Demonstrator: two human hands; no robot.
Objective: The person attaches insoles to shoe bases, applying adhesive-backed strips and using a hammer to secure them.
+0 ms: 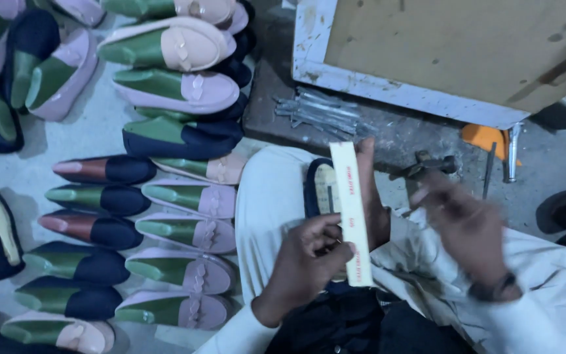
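Note:
My left hand [306,259] rests over my lap, its fingers closed on a navy shoe [316,187] with a beige insole, turned sole-side up. A long cream strip [352,210] with red print lies along the shoe, pinned under my left thumb. To the right, my right hand [460,223] hovers blurred with its fingers apart and nothing visible in it. It is a short way from the strip and wears a dark wristband. Dark metal pincers [424,167] lie on the floor just beyond its fingertips.
Rows of pink, lilac and navy shoes on green lasts [178,229] cover the floor at left. A pile of metal rods [322,111] lies before a white-framed wooden board [427,46]. An orange-handled tool [486,137] and a metal hammer [512,151] lie at right.

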